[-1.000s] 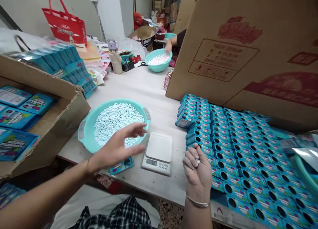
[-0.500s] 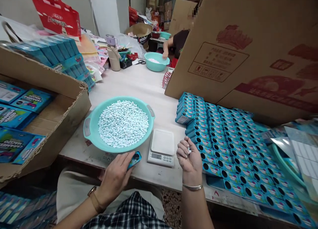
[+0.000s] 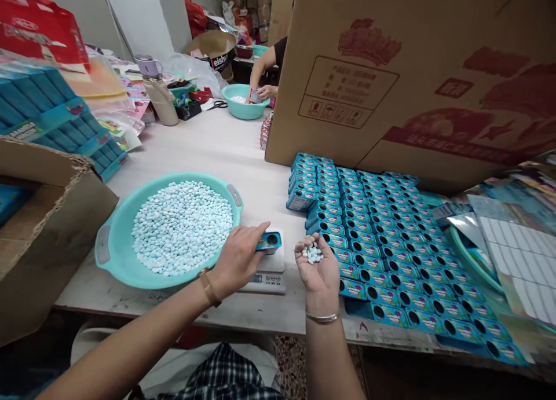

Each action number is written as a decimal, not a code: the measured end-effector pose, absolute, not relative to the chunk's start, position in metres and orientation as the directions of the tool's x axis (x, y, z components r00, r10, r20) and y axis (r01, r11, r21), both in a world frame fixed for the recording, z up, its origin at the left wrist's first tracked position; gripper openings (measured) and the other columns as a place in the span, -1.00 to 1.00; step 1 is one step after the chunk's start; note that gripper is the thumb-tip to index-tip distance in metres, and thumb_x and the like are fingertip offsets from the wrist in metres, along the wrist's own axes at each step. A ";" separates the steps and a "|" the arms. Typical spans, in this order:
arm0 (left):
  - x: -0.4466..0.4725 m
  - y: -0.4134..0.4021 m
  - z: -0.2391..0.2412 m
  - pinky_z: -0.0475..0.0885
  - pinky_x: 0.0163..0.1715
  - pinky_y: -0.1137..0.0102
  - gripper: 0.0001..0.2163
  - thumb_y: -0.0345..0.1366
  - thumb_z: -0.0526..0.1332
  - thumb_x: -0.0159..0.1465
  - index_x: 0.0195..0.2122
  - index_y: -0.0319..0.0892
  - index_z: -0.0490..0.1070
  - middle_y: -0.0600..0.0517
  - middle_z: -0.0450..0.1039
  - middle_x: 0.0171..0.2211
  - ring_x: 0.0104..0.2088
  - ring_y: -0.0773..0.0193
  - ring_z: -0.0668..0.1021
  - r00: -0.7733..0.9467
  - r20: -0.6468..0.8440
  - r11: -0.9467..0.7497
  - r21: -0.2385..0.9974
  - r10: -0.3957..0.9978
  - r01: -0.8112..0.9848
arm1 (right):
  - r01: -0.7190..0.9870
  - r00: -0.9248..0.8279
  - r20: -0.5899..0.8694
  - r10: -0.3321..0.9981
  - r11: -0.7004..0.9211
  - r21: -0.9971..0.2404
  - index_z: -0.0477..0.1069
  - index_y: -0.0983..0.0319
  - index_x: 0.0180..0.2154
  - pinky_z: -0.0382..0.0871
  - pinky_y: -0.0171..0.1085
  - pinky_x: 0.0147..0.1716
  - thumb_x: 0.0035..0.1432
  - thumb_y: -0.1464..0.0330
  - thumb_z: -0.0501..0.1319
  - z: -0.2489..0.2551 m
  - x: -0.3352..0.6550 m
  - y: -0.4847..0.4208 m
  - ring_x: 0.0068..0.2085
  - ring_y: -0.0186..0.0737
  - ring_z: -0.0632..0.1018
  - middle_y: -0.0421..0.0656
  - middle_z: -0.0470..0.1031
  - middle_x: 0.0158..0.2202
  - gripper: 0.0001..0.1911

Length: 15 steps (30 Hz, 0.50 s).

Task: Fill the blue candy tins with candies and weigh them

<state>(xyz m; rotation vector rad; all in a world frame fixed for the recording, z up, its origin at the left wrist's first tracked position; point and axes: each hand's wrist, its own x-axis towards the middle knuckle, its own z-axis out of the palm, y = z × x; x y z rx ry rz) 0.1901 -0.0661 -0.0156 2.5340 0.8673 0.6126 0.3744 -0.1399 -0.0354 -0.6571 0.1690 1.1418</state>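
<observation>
My left hand [image 3: 237, 258] grips a small blue candy box [image 3: 264, 245] with a dark round hole in its top end. Beneath it is the white digital scale [image 3: 278, 283]; whether the box touches the plate, I cannot tell. My right hand [image 3: 320, 281] is turned palm up just right of the scale, its fingers cupped around several pale candies [image 3: 311, 253]. Left of the scale stands a turquoise basin [image 3: 116, 270] holding a broad heap of pale blue and white candies [image 3: 182, 226]. Upright blue boxes [image 3: 382, 255] with round holes stand in packed rows beside my right hand.
A large cardboard carton [image 3: 334, 134] rises behind the box rows. An open carton [image 3: 65, 232] is at the left, with stacked blue boxes [image 3: 47, 110] behind it. Across the table, a co-worker's hands [image 3: 264, 93] are at another turquoise basin [image 3: 245, 110]. A beige flask [image 3: 160, 102] stands nearby.
My left hand has moved the candy box right, from the basin's front edge to over the scale. My right hand has opened into a cup, showing the candies. The view has shifted right.
</observation>
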 end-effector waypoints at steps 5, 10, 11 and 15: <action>0.201 -0.057 -0.023 0.34 0.13 0.02 -0.33 -0.37 0.20 0.25 0.35 -0.17 -0.07 -0.21 0.31 0.17 0.16 -0.05 0.39 0.739 0.225 -0.712 0.541 0.636 0.448 | -0.875 0.478 -0.560 0.677 0.310 -0.372 0.40 0.22 -0.25 0.51 -0.28 -0.30 0.08 0.49 0.20 -0.031 0.382 -0.138 -0.36 -0.38 0.52 -0.26 0.45 -0.40 -0.85; 0.165 -0.061 0.012 0.17 0.29 -0.01 -0.18 -0.16 0.33 0.19 0.37 -0.07 -0.13 -0.15 0.05 0.34 0.32 -0.05 0.20 0.465 0.365 -0.578 0.650 0.807 0.493 | -0.908 0.415 -0.538 0.734 0.297 -0.296 0.37 0.23 -0.26 0.39 -0.45 -0.46 0.13 0.51 0.18 -0.027 0.385 -0.129 -0.46 -0.48 0.43 -0.29 0.37 -0.44 -0.88; 0.156 -0.061 0.016 0.21 0.28 -0.01 -0.20 -0.16 0.33 0.19 0.36 -0.04 -0.09 -0.12 0.09 0.33 0.30 -0.03 0.24 0.402 0.371 -0.540 0.682 0.837 0.494 | -0.910 0.408 -0.518 0.752 0.292 -0.293 0.36 0.23 -0.27 0.34 -0.48 -0.51 0.14 0.50 0.18 -0.027 0.385 -0.126 -0.50 -0.50 0.40 -0.31 0.34 -0.46 -0.90; 0.130 -0.063 0.012 0.37 0.17 0.03 -0.33 -0.17 0.30 0.23 0.32 0.02 0.05 -0.07 0.24 0.25 0.23 0.01 0.36 0.300 0.283 -0.399 0.787 0.911 0.470 | -0.909 0.402 -0.477 0.782 0.281 -0.307 0.34 0.22 -0.31 0.18 -0.50 -0.64 0.16 0.46 0.19 -0.026 0.381 -0.115 -0.59 -0.51 0.28 -0.36 0.20 -0.54 -0.95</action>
